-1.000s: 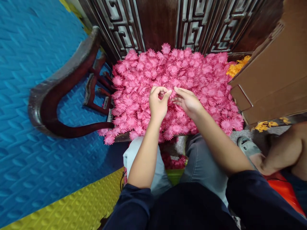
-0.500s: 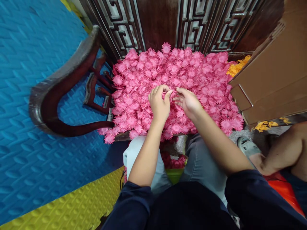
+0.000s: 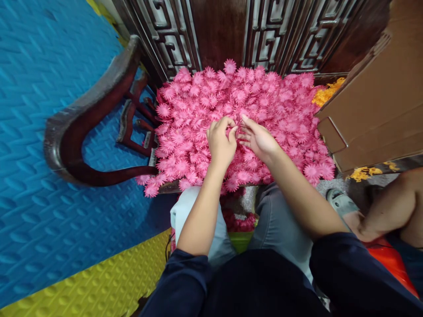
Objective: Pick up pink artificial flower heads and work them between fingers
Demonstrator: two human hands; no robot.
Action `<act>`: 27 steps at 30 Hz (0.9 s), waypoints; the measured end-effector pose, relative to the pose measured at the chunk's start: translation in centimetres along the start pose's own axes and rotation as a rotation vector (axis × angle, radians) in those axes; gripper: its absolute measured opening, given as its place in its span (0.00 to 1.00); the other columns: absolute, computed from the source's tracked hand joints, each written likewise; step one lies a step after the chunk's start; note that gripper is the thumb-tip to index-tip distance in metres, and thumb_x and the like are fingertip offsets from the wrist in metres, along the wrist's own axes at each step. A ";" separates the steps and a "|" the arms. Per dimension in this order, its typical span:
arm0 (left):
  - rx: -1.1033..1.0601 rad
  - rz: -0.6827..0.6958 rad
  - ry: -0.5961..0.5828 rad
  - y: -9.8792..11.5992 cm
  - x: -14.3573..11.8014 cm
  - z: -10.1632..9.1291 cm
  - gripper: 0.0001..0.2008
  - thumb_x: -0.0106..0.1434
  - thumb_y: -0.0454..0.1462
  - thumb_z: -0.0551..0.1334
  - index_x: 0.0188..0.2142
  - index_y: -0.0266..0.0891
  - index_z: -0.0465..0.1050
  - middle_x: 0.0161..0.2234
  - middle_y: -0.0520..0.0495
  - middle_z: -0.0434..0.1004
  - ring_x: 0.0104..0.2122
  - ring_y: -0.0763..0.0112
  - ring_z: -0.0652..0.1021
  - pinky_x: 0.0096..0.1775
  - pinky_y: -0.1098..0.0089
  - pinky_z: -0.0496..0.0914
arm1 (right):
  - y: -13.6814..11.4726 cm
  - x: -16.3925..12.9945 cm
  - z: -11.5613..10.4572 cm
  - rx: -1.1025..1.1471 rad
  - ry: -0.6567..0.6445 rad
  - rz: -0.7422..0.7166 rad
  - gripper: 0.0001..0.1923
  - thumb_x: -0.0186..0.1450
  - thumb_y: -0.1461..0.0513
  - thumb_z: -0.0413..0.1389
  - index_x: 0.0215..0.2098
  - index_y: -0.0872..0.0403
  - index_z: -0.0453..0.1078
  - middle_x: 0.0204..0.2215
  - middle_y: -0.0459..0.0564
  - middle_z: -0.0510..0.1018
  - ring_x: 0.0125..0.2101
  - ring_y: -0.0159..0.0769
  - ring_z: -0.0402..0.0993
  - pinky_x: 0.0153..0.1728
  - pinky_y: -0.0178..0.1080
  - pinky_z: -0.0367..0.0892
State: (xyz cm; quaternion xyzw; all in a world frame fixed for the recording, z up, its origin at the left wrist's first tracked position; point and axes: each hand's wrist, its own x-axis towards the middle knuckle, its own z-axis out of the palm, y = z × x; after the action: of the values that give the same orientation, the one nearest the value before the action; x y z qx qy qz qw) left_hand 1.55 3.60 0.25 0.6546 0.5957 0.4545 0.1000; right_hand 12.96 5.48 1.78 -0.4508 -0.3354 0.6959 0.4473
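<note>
A thick spread of pink artificial flowers [image 3: 185, 119] covers the seat of a dark wooden chair [image 3: 68, 145]. Over the middle of it, my left hand [image 3: 220, 143] is closed, thumb and forefinger pinched on a pink flower whose shape is mostly hidden by the fingers. Just to its right, my right hand [image 3: 261, 141] has its fingers apart and thumb raised, close to the pinched flower. Nothing shows clearly in its grasp.
A cardboard box [image 3: 380, 97] stands at the right, with yellow flowers [image 3: 327, 91] beside it. Carved dark panels [image 3: 221, 31] rise behind the seat. Another person's leg [image 3: 393, 207] is at the lower right. Between my knees is a green container [image 3: 240, 242] below more pink flowers.
My right hand's fingers have opened slightly and its thumb has lifted. The left hand keeps its pinch. The view has shifted a little.
</note>
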 end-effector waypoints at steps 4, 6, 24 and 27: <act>0.008 0.026 -0.057 -0.1 0.0 0.2 0.05 0.60 0.31 0.58 0.29 0.41 0.63 0.32 0.49 0.73 0.37 0.63 0.70 0.42 0.63 0.63 | 0.1 0.1 -0.1 0.014 -0.011 0.036 0.11 0.57 0.53 0.60 0.31 0.51 0.70 0.25 0.41 0.72 0.24 0.23 0.66 0.27 0.30 0.64; -0.011 0.023 -0.067 -0.1 0.0 0.2 0.05 0.60 0.31 0.58 0.29 0.41 0.62 0.32 0.48 0.73 0.36 0.63 0.69 0.41 0.64 0.63 | 0.1 0.0 -0.1 0.018 -0.012 0.053 0.11 0.58 0.53 0.59 0.30 0.52 0.69 0.23 0.41 0.71 0.23 0.24 0.66 0.27 0.30 0.63; -0.123 -0.008 -0.010 -0.9 0.0 0.6 0.08 0.59 0.27 0.54 0.33 0.42 0.61 0.32 0.49 0.70 0.37 0.68 0.73 0.44 0.64 0.67 | 0.1 0.0 0.0 0.077 0.062 0.049 0.08 0.63 0.57 0.55 0.29 0.51 0.64 0.25 0.40 0.74 0.22 0.24 0.71 0.25 0.29 0.64; -0.115 -0.021 0.004 -0.8 -0.1 0.6 0.08 0.58 0.26 0.54 0.33 0.41 0.62 0.33 0.49 0.71 0.36 0.68 0.73 0.44 0.65 0.67 | 0.1 -0.1 0.1 0.106 0.079 0.067 0.08 0.65 0.60 0.53 0.28 0.52 0.63 0.23 0.39 0.73 0.21 0.23 0.71 0.23 0.28 0.63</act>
State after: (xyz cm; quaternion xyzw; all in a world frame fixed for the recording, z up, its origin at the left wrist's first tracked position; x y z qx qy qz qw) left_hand 1.50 4.01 -0.65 0.6407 0.5757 0.4881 0.1408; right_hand 12.85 5.34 1.73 -0.4646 -0.2647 0.7089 0.4599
